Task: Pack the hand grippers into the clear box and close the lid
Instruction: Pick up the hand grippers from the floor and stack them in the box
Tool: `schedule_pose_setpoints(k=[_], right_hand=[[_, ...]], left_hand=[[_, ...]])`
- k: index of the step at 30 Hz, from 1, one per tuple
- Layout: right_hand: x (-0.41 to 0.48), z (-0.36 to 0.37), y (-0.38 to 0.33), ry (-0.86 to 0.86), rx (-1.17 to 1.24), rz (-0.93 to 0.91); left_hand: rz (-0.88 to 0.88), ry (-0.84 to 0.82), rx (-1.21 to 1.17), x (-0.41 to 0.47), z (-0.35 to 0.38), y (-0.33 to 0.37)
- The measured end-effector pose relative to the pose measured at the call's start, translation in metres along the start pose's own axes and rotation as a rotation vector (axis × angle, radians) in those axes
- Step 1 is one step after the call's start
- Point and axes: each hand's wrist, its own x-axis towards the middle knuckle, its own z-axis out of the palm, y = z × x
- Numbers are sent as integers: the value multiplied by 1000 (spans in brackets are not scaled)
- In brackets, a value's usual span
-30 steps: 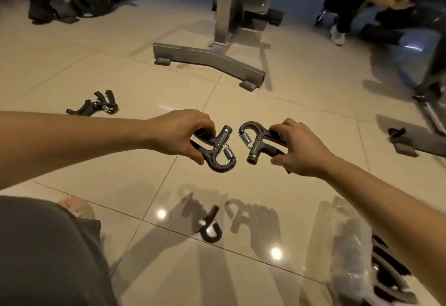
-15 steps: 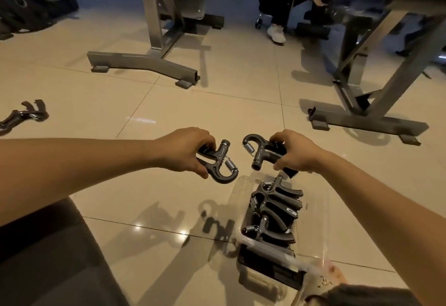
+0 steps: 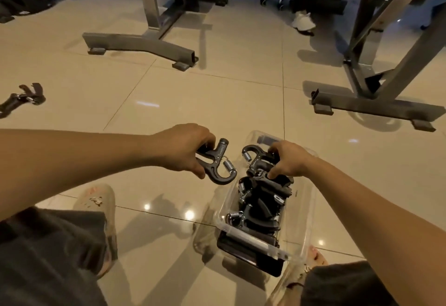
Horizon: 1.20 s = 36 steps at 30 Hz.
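Note:
A clear plastic box (image 3: 307,199) sits open on the tiled floor in front of me, with several black hand grippers (image 3: 259,206) piled inside. My right hand (image 3: 288,160) grips a black hand gripper (image 3: 253,157) by its handles, low over the far end of the box, touching the pile. My left hand (image 3: 185,147) holds another black hand gripper (image 3: 218,163) by its handles in the air, just left of the box. More hand grippers (image 3: 23,97) lie on the floor at the far left. No lid can be made out.
Two grey metal gym-machine bases stand on the floor, one (image 3: 142,46) behind at centre-left, one (image 3: 376,103) at right. A person's legs and white shoe (image 3: 303,22) are at the back. My knees and sandalled feet (image 3: 96,199) flank the box.
My view has swung right and down, bringing the box under my hands. Both hands carried their grippers toward it; the right one has lowered onto the pile.

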Motion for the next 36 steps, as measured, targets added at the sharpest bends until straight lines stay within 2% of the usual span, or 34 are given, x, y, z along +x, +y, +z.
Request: schedule_pose_setpoints(k=[4,7,12,17,26,31,36], right_hand=[[-4,14,19,-35,-28,47],[-13,21,30,-4,-4,86],[-22,32,38,58,-29,120],[-6,62,32,33,-56,120],[16,114,36,28,-86,112],[18,121,43,31,-119,78],[19,121,45,20,-96,74]], left_hand=[[-17,-127,27,4,13,-15],[-1,-161,45,16,12,-9],[58,-134,85,41,-14,15],[54,-51,38,56,2,12],[48,-87,31,56,10,-37],[66,-46,-71,75,16,-39],[132,-84,-32,80,32,-34]])
